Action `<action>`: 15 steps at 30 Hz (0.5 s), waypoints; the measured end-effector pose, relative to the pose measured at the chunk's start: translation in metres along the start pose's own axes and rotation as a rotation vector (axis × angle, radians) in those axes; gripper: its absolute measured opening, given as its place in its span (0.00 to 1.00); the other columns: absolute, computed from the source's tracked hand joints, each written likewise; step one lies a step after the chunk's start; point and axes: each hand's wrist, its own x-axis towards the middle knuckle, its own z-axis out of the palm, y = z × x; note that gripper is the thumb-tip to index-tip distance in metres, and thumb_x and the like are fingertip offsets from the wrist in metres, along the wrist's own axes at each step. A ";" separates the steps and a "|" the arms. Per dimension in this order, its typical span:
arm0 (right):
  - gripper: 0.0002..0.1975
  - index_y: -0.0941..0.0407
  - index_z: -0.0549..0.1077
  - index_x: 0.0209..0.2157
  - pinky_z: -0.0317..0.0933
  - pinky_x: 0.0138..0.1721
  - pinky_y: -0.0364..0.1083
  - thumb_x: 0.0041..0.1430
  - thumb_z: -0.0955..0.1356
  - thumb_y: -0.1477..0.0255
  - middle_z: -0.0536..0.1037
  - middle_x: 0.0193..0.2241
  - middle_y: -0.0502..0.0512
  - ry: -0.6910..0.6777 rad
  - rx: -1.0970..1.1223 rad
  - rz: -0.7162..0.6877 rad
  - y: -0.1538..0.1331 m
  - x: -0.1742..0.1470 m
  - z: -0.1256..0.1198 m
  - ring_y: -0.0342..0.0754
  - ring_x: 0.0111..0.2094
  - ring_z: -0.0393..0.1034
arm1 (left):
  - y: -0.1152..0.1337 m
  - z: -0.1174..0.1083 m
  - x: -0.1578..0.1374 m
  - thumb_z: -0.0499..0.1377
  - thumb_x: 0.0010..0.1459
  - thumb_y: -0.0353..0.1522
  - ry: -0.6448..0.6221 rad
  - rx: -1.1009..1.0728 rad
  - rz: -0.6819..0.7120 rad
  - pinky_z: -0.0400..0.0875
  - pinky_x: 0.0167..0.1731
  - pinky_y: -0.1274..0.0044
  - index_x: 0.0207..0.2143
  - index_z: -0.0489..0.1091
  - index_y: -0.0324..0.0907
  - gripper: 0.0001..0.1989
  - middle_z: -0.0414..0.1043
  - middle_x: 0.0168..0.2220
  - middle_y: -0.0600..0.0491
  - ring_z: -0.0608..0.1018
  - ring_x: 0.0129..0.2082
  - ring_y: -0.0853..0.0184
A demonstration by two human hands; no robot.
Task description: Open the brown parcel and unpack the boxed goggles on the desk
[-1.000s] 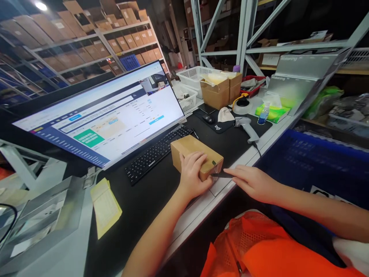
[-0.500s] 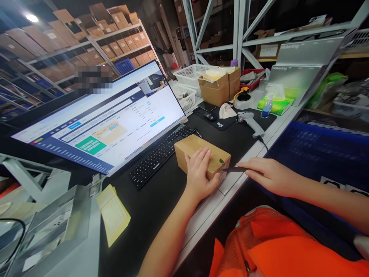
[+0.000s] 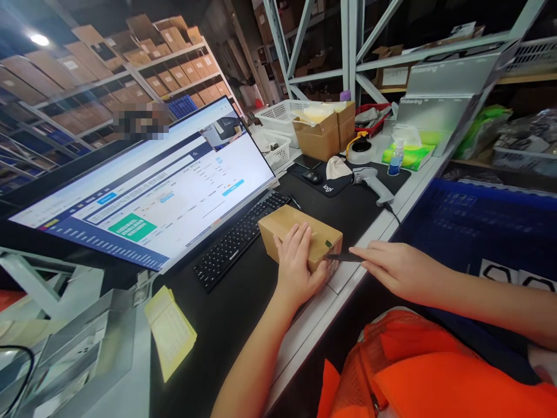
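Head view: the left hand holds the box under its fingers. The right hand pinches a dark tool (maybe a knife), pointing left at the box's near end; the long side runs away from that hand.

The left grip lies palm down, fingers extended; the right grip pinches.

head | worn on head | faces forward-down | hands near, shelves far

A bright lamp glares above dim shelves
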 end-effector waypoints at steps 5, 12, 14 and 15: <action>0.21 0.54 0.72 0.60 0.65 0.38 0.49 0.73 0.58 0.64 0.75 0.39 0.56 -0.040 -0.020 0.075 0.013 0.003 -0.002 0.47 0.37 0.72 | 0.001 -0.003 -0.002 0.57 0.64 0.38 -0.016 0.006 0.013 0.35 0.68 0.55 0.69 0.51 0.38 0.35 0.59 0.66 0.42 0.57 0.68 0.53; 0.22 0.62 0.75 0.58 0.60 0.46 0.53 0.72 0.61 0.66 0.75 0.50 0.68 -0.203 -0.435 0.791 0.163 -0.014 -0.041 0.62 0.51 0.71 | -0.002 -0.025 -0.005 0.57 0.61 0.34 -0.106 0.031 0.044 0.40 0.67 0.55 0.65 0.58 0.38 0.30 0.62 0.64 0.45 0.56 0.69 0.50; 0.23 0.63 0.74 0.59 0.60 0.52 0.54 0.71 0.62 0.66 0.74 0.53 0.67 -0.166 -0.322 0.812 0.184 -0.023 -0.044 0.63 0.54 0.70 | -0.012 -0.040 -0.004 0.56 0.59 0.31 -0.178 -0.049 0.059 0.39 0.68 0.55 0.61 0.63 0.42 0.27 0.63 0.63 0.49 0.57 0.69 0.53; 0.22 0.63 0.75 0.59 0.60 0.55 0.54 0.70 0.63 0.66 0.74 0.54 0.65 -0.163 -0.241 0.800 0.185 -0.025 -0.042 0.62 0.55 0.69 | -0.018 -0.048 -0.004 0.55 0.59 0.30 -0.216 -0.107 0.056 0.39 0.68 0.55 0.60 0.66 0.44 0.25 0.63 0.64 0.51 0.57 0.69 0.54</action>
